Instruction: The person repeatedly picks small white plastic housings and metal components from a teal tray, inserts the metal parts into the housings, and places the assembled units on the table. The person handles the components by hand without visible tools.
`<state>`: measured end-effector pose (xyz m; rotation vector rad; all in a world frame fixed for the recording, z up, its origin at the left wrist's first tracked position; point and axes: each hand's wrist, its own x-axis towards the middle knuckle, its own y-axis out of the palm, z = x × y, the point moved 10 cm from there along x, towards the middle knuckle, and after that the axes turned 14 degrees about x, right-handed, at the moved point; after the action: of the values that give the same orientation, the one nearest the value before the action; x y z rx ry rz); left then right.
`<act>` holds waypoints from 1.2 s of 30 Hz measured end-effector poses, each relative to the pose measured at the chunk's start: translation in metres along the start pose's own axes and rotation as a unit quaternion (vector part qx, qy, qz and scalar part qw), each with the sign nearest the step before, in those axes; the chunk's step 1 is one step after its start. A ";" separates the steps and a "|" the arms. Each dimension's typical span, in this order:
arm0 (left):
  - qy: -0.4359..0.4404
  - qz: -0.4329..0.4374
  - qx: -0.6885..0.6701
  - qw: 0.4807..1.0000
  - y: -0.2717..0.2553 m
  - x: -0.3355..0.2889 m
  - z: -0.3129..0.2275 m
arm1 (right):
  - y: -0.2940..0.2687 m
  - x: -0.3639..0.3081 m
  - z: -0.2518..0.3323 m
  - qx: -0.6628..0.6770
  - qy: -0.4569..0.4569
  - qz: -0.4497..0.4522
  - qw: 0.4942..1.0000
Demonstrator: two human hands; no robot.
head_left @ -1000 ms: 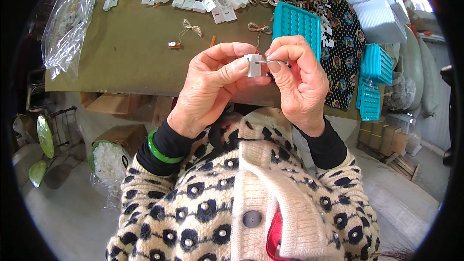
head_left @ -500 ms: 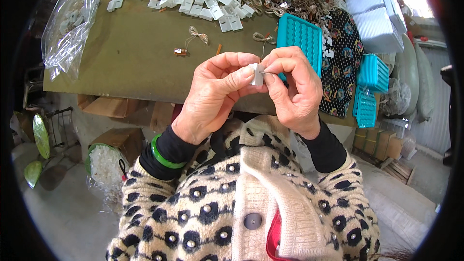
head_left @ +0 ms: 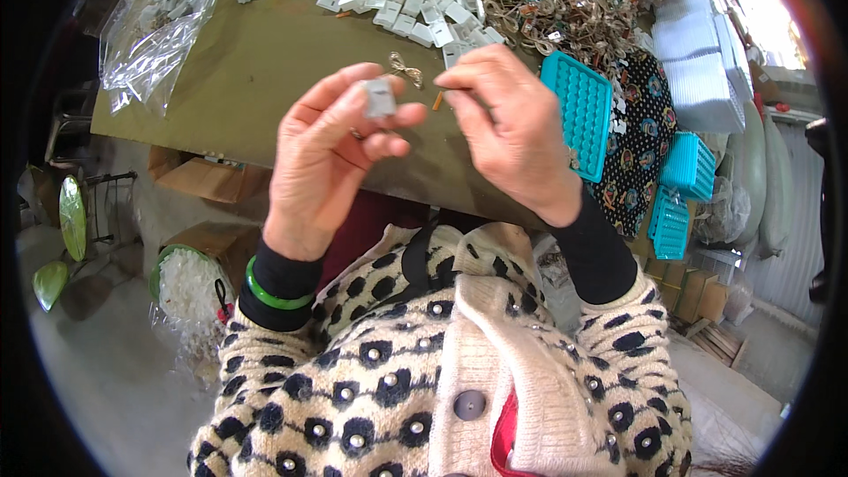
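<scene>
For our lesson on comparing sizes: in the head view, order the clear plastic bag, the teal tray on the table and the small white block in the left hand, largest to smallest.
1. Clear plastic bag
2. Teal tray
3. Small white block, pinched in the left hand, smallest although nearest the camera.

Workshop: parts-strewn worktable (head_left: 256, 71)

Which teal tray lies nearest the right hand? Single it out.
The flat teal tray on the table edge, just right of the right hand; the other two teal trays sit farther right, lower down.
</scene>
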<state>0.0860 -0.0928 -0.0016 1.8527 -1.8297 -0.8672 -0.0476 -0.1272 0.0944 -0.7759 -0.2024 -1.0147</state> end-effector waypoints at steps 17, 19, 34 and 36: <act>0.104 -0.057 0.108 0.987 -0.024 -0.011 -0.042 | 0.031 0.008 -0.008 0.051 0.000 0.005 0.999; 0.106 -0.051 0.152 0.981 -0.012 -0.010 -0.041 | 0.019 0.006 0.001 0.069 0.009 0.010 0.998; -0.022 -0.041 0.145 0.988 0.033 0.006 0.016 | -0.010 -0.025 -0.001 0.109 0.121 -0.025 0.986; 0.009 -0.024 0.186 0.982 0.040 0.005 0.013 | -0.012 -0.027 -0.004 0.101 0.122 -0.009 0.987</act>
<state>0.0474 -0.0987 0.0151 2.1219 -2.0529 -0.5451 -0.0730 -0.1150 0.0840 -0.4608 -0.0989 -1.0793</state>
